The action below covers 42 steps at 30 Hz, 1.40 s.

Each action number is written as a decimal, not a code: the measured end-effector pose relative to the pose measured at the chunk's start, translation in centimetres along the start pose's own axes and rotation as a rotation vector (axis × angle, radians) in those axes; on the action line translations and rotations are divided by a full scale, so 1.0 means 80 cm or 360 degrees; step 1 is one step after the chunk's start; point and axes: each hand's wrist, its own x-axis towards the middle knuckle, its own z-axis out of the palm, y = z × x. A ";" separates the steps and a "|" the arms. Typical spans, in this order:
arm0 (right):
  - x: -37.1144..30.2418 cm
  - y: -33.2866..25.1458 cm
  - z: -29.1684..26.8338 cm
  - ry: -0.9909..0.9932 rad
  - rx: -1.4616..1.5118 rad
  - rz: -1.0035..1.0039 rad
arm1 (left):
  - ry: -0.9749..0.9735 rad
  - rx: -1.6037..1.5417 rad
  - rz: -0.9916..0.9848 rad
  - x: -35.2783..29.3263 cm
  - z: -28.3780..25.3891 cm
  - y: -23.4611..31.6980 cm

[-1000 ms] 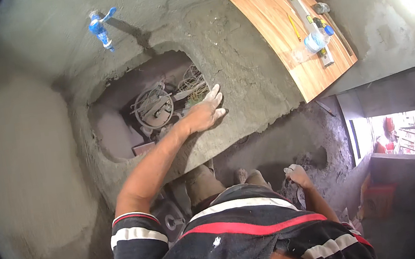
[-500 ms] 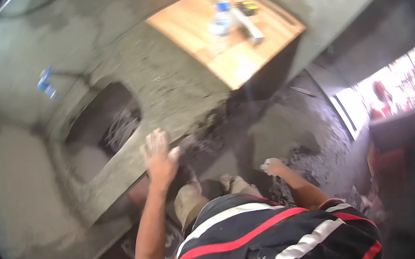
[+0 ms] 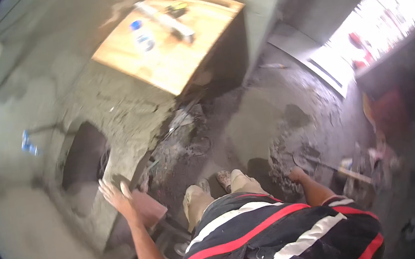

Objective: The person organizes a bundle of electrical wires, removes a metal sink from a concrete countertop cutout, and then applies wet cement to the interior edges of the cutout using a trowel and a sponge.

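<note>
At lower left of the frame, the left hand (image 3: 115, 195) is spread wide on the rough grey cement ledge (image 3: 113, 126); the right hand (image 3: 296, 174), state unclear, is lowered; grip could be lost on crumbling mortar

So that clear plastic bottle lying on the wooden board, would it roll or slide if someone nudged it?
The plastic bottle lies on its side, so a nudge would probably roll it. It looks small and thin-walled, so likely light and a bit squashy. The wooden board seems flat and bare there, with little to stop it short of the long metal level.
</note>
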 end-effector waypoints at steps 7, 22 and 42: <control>-0.050 -0.112 0.010 0.0298 0.0519 0.0310 | -0.1298 -0.1108 -0.0047 -0.124 -0.009 0.170; -0.389 -0.221 0.464 0.0342 0.0864 0.0989 | -0.2440 -0.0008 0.2258 -0.221 0.291 -0.033; -0.507 -0.061 0.615 0.0994 0.2540 0.1811 | -0.2570 -0.0616 0.1003 -0.410 0.167 0.498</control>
